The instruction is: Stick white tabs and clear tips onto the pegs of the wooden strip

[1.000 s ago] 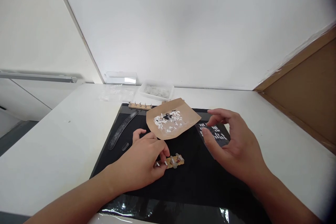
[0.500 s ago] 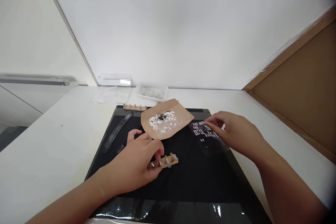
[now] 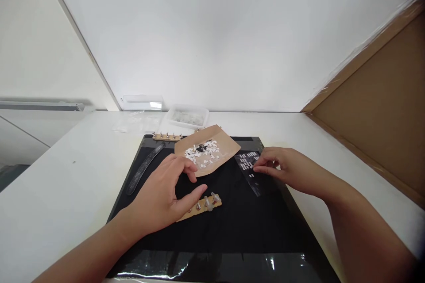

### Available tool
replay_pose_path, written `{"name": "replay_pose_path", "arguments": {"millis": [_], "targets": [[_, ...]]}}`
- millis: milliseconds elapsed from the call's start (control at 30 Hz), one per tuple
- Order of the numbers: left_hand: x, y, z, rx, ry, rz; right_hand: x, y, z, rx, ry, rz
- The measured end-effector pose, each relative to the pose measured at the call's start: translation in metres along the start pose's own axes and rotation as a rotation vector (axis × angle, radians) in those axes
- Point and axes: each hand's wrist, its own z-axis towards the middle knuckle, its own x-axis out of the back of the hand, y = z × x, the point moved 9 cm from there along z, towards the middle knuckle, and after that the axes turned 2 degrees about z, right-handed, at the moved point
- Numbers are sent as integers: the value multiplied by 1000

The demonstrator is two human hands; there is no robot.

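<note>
My left hand (image 3: 166, 190) hovers over a narrow tan strip (image 3: 194, 214), thumb and index finger spread apart with nothing between them. Small metal posts stand along the strip, and clear nail tips (image 3: 208, 203) sit at its right end. The hand covers part of its left end. On the right, my right hand (image 3: 279, 166) has thumb and index finger pinched together over a dark clear sheet (image 3: 255, 185) bearing rows of small white tabs (image 3: 247, 161). Whatever lies between those fingertips is too small to make out.
A brown paper piece (image 3: 227, 143) holds white scraps and a black bit. A dark curved nail file (image 3: 144, 170) lies left on the black mat (image 3: 232, 230). Behind stand another posted strip (image 3: 166, 137) and a white tray (image 3: 187, 117). A brown-framed board (image 3: 372, 75) leans at right.
My left hand has lifted off the strip, and its thumb and index finger have parted. My right hand has shifted slightly down over the sheet, which now shows more of its lower end.
</note>
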Motion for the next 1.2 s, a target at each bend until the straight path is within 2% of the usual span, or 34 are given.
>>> {"name": "replay_pose_path", "arguments": {"millis": [200,333,567,800,1200], "targets": [[0,1,-2,-25,47,-3,5,-7,0,10,2,13],[2,0,-3,-23,74,-3,17,4,-1,-35,86,-46],[1,0,-3,-24,59,-6,20,15,-1,-81,91,-73],[-2,-2,-3,-27,60,-10,15,12,3,-20,91,-57],[-1,-2,-4,-22,35,14,-4,15,9,0,-5,-62]]}}
